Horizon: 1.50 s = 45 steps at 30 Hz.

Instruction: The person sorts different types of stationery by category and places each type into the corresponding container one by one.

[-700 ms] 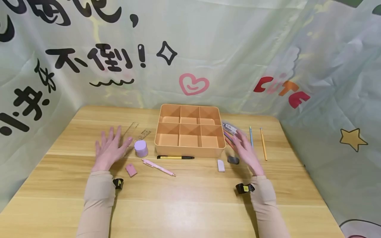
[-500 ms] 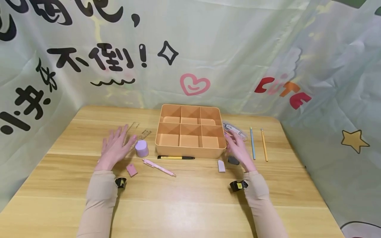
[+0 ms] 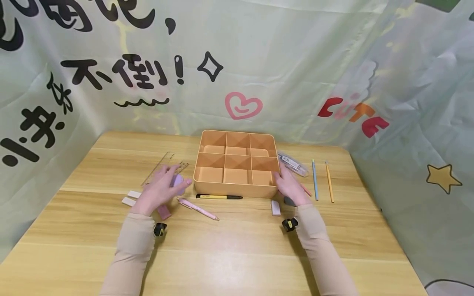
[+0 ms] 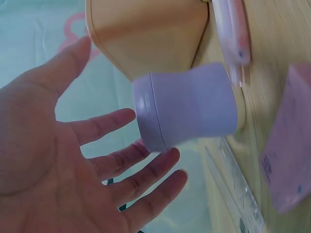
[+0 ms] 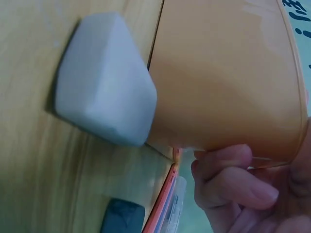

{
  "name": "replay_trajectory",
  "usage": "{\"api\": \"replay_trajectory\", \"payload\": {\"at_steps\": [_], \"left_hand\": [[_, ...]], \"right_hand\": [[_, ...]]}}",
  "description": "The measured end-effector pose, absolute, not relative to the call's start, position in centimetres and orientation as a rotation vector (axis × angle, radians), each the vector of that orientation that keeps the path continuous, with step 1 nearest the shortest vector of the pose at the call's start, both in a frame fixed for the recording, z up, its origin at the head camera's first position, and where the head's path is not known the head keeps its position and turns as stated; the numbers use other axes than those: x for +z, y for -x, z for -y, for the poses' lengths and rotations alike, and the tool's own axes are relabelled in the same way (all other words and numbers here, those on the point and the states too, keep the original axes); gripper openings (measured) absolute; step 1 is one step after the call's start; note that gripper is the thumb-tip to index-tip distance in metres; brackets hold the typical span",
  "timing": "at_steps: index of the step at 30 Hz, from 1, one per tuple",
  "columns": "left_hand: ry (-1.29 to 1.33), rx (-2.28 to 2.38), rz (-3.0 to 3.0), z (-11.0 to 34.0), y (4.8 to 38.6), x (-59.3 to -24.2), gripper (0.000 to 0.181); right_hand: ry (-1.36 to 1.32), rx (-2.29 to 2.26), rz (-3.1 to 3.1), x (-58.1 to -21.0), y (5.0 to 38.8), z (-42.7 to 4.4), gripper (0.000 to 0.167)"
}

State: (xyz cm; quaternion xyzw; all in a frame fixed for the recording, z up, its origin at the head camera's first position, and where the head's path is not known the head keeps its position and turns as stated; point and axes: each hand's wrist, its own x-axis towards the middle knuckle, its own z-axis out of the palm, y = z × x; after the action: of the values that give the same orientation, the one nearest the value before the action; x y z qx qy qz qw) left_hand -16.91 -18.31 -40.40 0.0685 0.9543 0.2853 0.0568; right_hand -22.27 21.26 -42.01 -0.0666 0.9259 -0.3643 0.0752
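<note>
A tan six-compartment storage box stands at the middle back of the table. My right hand grips its right wall; in the right wrist view, curled fingers lie against the outside and the thumb is at the rim. My left hand reaches over a small purple cylinder with a seam near its top. Its fingers are spread and relaxed, close to the cylinder; whether they touch it I cannot tell. A pink eraser lies partly hidden below that hand.
Before the box lie a yellow-black pen, a pink pen and a white eraser. Clear rulers and white blocks are at left. Right of the box are a clear case, a dark eraser and pencils.
My right hand has moved left from beside the clear case onto the box's right wall. My left hand has moved right, off the white blocks and over the purple cylinder.
</note>
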Motion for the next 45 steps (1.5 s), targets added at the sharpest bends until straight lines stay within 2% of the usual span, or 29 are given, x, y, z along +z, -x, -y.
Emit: {"api": "replay_trajectory", "payload": {"at_steps": [7, 14, 30, 42, 45], "left_hand": [[-0.313, 0.843, -2.898, 17.2, 16.9, -41.3, 0.068], [-0.26, 0.72, -2.922, 16.7, 17.1, -41.8, 0.048], [-0.279, 0.684, -3.007, 16.6, 16.9, -42.3, 0.038], [-0.517, 0.675, -3.172, 16.8, 16.9, -41.3, 0.036], [-0.61, 0.657, -3.215, 16.9, 17.1, -40.9, 0.027]], "right_hand": [[0.208, -1.153, -2.778, -42.5, 22.0, -21.3, 0.058], [0.223, -1.25, -2.77, -42.8, 22.1, -21.3, 0.058], [0.246, -1.299, -2.767, -43.1, 22.1, -21.2, 0.056], [0.26, -1.297, -2.771, -43.1, 22.2, -21.4, 0.055], [0.264, -1.32, -2.754, -43.1, 22.2, -21.3, 0.055]]}}
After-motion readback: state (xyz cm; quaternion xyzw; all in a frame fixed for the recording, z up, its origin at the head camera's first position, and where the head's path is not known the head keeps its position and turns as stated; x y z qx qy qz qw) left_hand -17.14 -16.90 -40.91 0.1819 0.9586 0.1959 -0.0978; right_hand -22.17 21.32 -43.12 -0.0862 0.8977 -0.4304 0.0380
